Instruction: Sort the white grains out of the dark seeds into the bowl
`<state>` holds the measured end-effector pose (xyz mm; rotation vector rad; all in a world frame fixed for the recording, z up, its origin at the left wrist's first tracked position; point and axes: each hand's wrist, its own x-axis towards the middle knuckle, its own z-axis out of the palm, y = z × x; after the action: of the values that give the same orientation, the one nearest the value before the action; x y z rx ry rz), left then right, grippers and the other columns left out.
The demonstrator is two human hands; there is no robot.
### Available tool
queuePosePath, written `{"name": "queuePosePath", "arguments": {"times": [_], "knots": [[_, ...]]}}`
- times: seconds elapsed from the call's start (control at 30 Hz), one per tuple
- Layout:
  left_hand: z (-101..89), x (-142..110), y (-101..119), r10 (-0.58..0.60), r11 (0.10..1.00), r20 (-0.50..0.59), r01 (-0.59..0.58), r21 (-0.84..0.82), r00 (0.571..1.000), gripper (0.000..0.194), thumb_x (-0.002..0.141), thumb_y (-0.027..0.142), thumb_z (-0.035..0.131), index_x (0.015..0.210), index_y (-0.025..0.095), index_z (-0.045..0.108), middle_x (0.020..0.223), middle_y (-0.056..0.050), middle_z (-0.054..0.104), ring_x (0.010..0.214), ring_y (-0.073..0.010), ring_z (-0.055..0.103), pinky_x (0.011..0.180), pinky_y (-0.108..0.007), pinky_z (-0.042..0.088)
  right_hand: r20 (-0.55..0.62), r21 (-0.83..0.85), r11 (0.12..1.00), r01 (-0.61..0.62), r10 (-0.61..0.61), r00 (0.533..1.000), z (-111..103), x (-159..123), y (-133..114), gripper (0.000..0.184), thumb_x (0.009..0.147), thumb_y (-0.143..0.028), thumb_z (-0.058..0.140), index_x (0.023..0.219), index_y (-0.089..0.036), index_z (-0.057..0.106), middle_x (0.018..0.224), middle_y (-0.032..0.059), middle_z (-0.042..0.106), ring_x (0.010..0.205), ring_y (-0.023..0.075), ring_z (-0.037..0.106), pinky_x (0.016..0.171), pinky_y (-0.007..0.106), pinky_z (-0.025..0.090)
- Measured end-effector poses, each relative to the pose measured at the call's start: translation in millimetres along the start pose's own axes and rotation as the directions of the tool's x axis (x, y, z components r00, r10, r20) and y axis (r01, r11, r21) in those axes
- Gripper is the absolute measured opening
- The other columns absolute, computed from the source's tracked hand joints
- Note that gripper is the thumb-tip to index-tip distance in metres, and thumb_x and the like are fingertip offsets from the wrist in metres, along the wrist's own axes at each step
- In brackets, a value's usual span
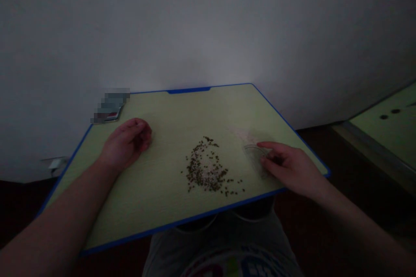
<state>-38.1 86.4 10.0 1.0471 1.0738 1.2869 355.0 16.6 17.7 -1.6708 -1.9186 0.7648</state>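
Note:
Dark brown beads or seeds (pixel 195 169) lie mixed with pale grains (pixel 208 172) in a loose pile near the middle front of the table. To the right of the pile, my right hand (pixel 289 164) grips a clear plastic cup (pixel 255 158) between thumb and fingers, low over the tabletop. The cup looks tilted, and its outline is faint. Pale grains (pixel 243 134) lie just beyond it. My left hand (pixel 126 145) rests at the left of the table, fingers curled in and apart from the pile. I see nothing held in it.
The pale folding table (pixel 156 117) has a blue rim and stands against a grey wall (pixel 195 30). A flat, partly pixelated object (pixel 112 106) lies at its back left corner. A white plug (pixel 57 163) shows low at left, and a light cabinet (pixel 386 125) at right.

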Motion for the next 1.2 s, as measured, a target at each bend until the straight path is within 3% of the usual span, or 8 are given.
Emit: {"name": "queuePosePath", "arguments": {"times": [0.1, 0.37, 0.53, 0.6, 0.67, 0.77, 0.93, 1.2], "knots": [[-0.4, 0, -1, 0.011, 1.0, -0.004, -0.011, -0.001, 1.0, 0.016, 0.077, 0.026, 0.063, 0.068, 0.016, 0.054, 0.055, 0.001, 0.055, 0.041, -0.0082, 0.046, 0.034, -0.019, 0.033, -0.007, -0.098, 0.995, 0.028, -0.029, 1.0, 9, 1, -12, 0.035, 0.082, -0.027, 0.053, 0.114, -0.02, 0.065, 0.056, -0.0035, 0.057, 0.045, 0.0139, 0.05, 0.042, 0.027, 0.035], [-2.0, 0, -1, 0.018, 0.999, 0.005, -0.017, -0.032, 1.0, 0.015, 0.077, 0.025, 0.063, 0.07, 0.016, 0.054, 0.057, 0.001, 0.056, 0.042, -0.0082, 0.047, 0.035, -0.02, 0.032, 0.069, -0.096, 0.98, 0.174, -0.168, 0.983, 37, 20, -40, 0.036, 0.084, -0.023, 0.051, 0.117, -0.019, 0.066, 0.056, -0.0034, 0.057, 0.047, 0.0128, 0.049, 0.046, 0.026, 0.034], [-4.3, 1, -2, 0.011, 0.999, 0.015, -0.011, -0.035, 1.0, 0.014, 0.078, 0.024, 0.062, 0.07, 0.016, 0.054, 0.059, 0.0, 0.056, 0.042, -0.0082, 0.048, 0.035, -0.02, 0.033, 0.014, -0.03, 0.984, 0.177, -0.177, 0.984, 19, 21, -33, 0.039, 0.084, -0.026, 0.052, 0.12, -0.019, 0.063, 0.058, -0.0032, 0.057, 0.049, 0.0141, 0.051, 0.047, 0.028, 0.039], [-4.7, 2, -3, 0.013, 0.999, 0.019, -0.013, -0.038, 1.0, 0.014, 0.078, 0.024, 0.062, 0.071, 0.016, 0.054, 0.059, 0.0, 0.056, 0.042, -0.0084, 0.048, 0.034, -0.02, 0.033, -0.016, -0.055, 0.988, 0.146, -0.147, 0.989, 8, 12, -25, 0.032, 0.085, -0.031, 0.054, 0.111, -0.02, 0.068, 0.062, -0.0005, 0.063, 0.053, 0.0156, 0.056, 0.049, 0.029, 0.044], [-4.5, 2, -3, 0.015, 0.999, 0.019, -0.015, -0.034, 1.0, 0.015, 0.078, 0.025, 0.063, 0.071, 0.016, 0.054, 0.058, 0.001, 0.056, 0.041, -0.0085, 0.047, 0.034, -0.02, 0.032, -0.013, -0.054, 0.991, 0.122, -0.123, 0.992, -1, -1, -17, 0.024, 0.084, -0.033, 0.057, 0.097, -0.022, 0.073, 0.075, 0.0036, 0.071, 0.063, 0.0179, 0.065, 0.055, 0.03, 0.05], [-3.4, 2, -3, 0.014, 0.999, 0.014, -0.013, -0.029, 1.0, 0.015, 0.077, 0.026, 0.064, 0.071, 0.016, 0.054, 0.057, 0.001, 0.056, 0.041, -0.0085, 0.047, 0.034, -0.019, 0.033, 0.069, -0.074, 0.991, 0.114, -0.109, 0.992, -9, -23, -7, 0.021, 0.081, -0.034, 0.063, 0.096, -0.023, 0.073, 0.085, 0.0051, 0.075, 0.068, 0.0192, 0.069, 0.056, 0.03, 0.056], [-2.6, 1, -3, 0.024, 0.999, 0.014, -0.023, -0.041, 1.0, 0.017, 0.076, 0.027, 0.065, 0.07, 0.016, 0.053, 0.056, 0.001, 0.056, 0.041, -0.0083, 0.047, 0.034, -0.019, 0.032, 0.164, -0.146, 0.94, 0.309, -0.285, 0.944, -16, -46, -7, 0.027, 0.082, -0.026, 0.063, 0.108, -0.025, 0.069, 0.099, 0.0029, 0.074, 0.083, 0.0186, 0.071, 0.068, 0.028, 0.06], [-0.2, 0, -1, 0.008, 0.999, -0.023, -0.009, -0.042, 1.0, 0.013, 0.078, 0.023, 0.061, 0.069, 0.016, 0.054, 0.055, 0.001, 0.056, 0.04, -0.0082, 0.047, 0.033, -0.018, 0.032, 0.221, -0.17, 0.829, 0.532, -0.494, 0.841, -4, -54, -19, 0.018, 0.09, -0.024, 0.055, 0.103, -0.022, 0.068, 0.082, 0.0006, 0.074, 0.068, 0.0133, 0.069, 0.058, 0.023, 0.056]]}}
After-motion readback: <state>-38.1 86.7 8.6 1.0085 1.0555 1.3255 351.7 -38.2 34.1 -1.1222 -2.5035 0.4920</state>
